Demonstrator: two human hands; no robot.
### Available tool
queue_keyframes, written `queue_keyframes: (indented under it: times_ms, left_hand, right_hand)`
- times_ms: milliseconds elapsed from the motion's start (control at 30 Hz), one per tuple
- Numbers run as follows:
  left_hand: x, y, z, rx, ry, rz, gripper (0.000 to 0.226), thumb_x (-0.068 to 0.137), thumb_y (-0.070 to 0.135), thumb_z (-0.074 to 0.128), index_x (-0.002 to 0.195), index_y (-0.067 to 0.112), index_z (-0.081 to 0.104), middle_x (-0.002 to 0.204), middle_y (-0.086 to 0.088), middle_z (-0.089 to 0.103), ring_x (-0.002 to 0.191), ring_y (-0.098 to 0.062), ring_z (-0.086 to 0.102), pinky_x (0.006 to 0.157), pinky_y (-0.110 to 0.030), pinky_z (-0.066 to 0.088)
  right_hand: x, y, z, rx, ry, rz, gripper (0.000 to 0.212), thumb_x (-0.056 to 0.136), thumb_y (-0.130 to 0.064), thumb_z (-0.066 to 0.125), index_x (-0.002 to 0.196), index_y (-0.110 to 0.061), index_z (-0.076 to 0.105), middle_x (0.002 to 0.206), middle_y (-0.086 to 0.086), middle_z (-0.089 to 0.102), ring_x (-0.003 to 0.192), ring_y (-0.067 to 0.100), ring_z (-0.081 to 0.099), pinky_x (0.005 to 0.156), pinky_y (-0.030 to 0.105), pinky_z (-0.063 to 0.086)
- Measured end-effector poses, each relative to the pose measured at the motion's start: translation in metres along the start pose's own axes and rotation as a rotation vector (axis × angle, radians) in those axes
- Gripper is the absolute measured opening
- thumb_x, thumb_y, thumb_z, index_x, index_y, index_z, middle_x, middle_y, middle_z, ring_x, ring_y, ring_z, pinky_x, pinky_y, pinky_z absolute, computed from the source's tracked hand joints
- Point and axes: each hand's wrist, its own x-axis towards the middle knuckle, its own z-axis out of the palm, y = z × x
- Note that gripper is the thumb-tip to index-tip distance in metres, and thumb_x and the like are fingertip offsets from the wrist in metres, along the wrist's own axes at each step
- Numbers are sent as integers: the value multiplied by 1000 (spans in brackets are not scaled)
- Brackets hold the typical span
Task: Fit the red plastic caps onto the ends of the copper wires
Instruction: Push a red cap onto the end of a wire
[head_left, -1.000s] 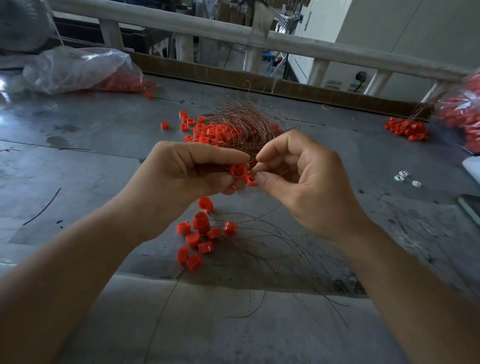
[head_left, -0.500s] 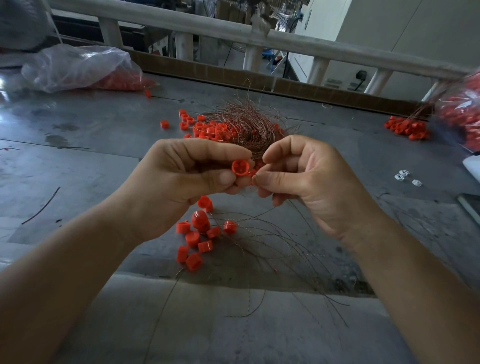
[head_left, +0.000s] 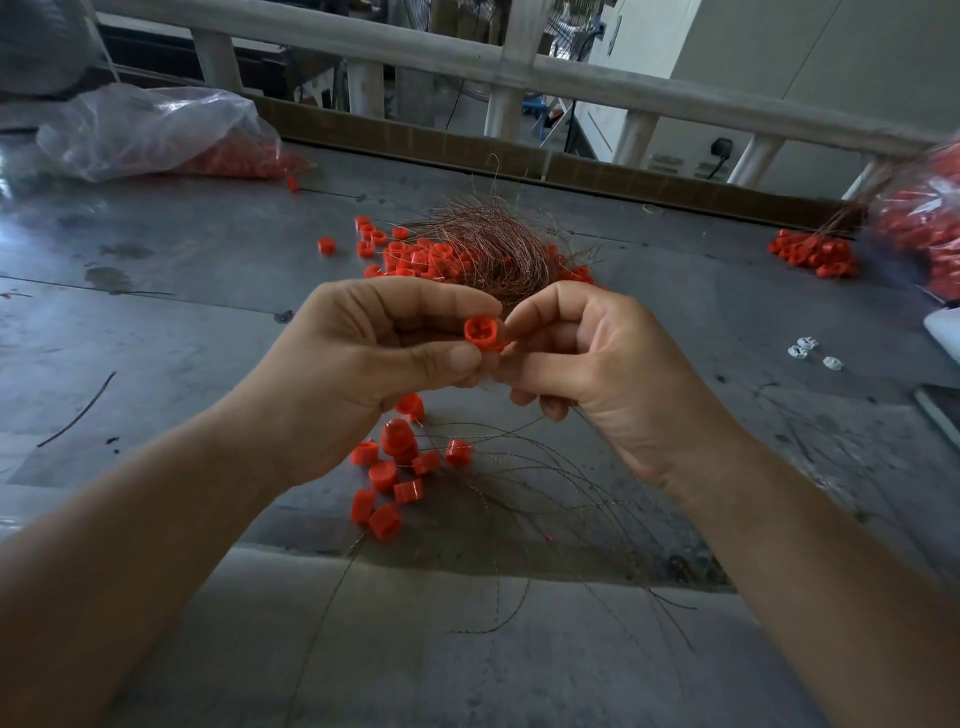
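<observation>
Left hand (head_left: 363, 364): raised over the table (head_left: 156, 322), thumb and forefinger pinching one red cap (head_left: 480, 335), hollow end with cross-shaped ribs turned toward the camera, remaining fingers curled behind.

Right hand (head_left: 597, 374): fingers curled, thumb and forefinger tips pressed together against the right side of the cap, gripping a thin wire (head_left: 582, 418) trailing from under the hand down toward the table. Wire tip at the cap too small to make out; seated or not, cannot tell.

Below the hands, on the table: small group of loose caps (head_left: 395, 467), just beside a spread of loose wires (head_left: 545, 483) fanning toward the near edge.

Behind the hands: tangled wire bundle (head_left: 483, 244), with more caps (head_left: 415, 254) scattered around and under it.

Far left: clear plastic bag (head_left: 150, 130) holding red caps. Far right: second bag (head_left: 924, 234), partly out of frame, with a heap of caps (head_left: 810, 254) near it. Right of the hands, well apart: a few small white pieces (head_left: 808, 351). Along the far table edge: pale railing (head_left: 519, 67).
</observation>
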Motion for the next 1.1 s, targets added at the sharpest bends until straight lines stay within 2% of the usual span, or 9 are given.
queue_keyframes:
  times_ms: [100, 167, 333, 467, 567, 667, 833, 1000, 1100]
  left_hand:
    - [-1, 1, -1, 32, -2, 8, 27, 56, 18, 79, 82, 17, 75, 77, -3, 72, 71, -12, 68, 61, -17, 52]
    - [0, 1, -1, 28, 10, -3, 26, 57, 16, 78, 82, 16, 75, 77, -3, 72, 71, -13, 68, 61, -17, 52]
    - [1, 1, -1, 73, 67, -18, 33, 47, 22, 72, 80, 22, 75, 76, -1, 73, 73, -11, 69, 64, -15, 52]
    - [0, 2, -1, 104, 65, -21, 39, 44, 24, 72, 83, 27, 75, 80, -1, 74, 77, -11, 70, 68, -14, 52]
    - [-1, 1, -2, 106, 54, -11, 43, 44, 15, 81, 86, 26, 75, 83, -2, 74, 81, -13, 70, 69, -15, 52]
    - [-1, 1, -2, 87, 42, 0, 40, 48, 13, 78, 85, 25, 75, 82, 0, 74, 80, -12, 70, 69, -15, 52]
    - [1, 0, -2, 95, 65, -8, 44, 48, 20, 70, 91, 24, 72, 83, 0, 74, 81, -12, 70, 69, -15, 52]
    - [1, 0, -3, 114, 44, 1, 44, 52, 4, 78, 91, 25, 72, 81, 0, 74, 79, -11, 70, 69, -15, 52]
    - [1, -1, -3, 66, 42, 14, 38, 53, 12, 70, 90, 23, 73, 82, 0, 74, 80, -11, 70, 69, -16, 52]
  right_hand:
    - [0, 0, -1, -11, 20, -21, 15, 63, -20, 70, 74, -14, 62, 54, -7, 59, 49, 2, 50, 42, 14, 36]
    - [0, -1, -2, -29, 33, -45, 7, 69, -14, 70, 71, -13, 63, 53, -7, 58, 48, 1, 48, 43, 13, 36]
    - [-2, -6, -6, -57, 101, -134, 17, 78, -1, 65, 68, -13, 62, 51, -11, 58, 45, -3, 50, 46, 6, 37]
    - [-3, -8, -2, -130, 146, -188, 17, 78, -3, 67, 66, -15, 63, 49, -13, 57, 45, -2, 50, 45, 6, 35]
    - [-4, -8, 2, -243, 169, -225, 15, 77, -5, 69, 67, -16, 64, 50, -16, 58, 48, -4, 53, 47, 6, 37]
    - [-3, -6, 3, -281, 184, -224, 15, 76, -6, 69, 66, -16, 64, 50, -18, 58, 48, -4, 53, 47, 6, 36]
    - [-3, -6, 3, -214, 152, -208, 19, 79, -5, 66, 66, -17, 62, 45, -17, 54, 42, -3, 48, 43, 6, 33]
    - [-1, -7, 1, -103, 146, -179, 20, 81, -2, 63, 66, -16, 61, 48, -15, 55, 45, -3, 49, 44, 6, 35]
    - [0, -5, 2, -119, 145, -160, 20, 81, -3, 63, 66, -17, 61, 48, -14, 56, 45, -3, 49, 44, 6, 35]
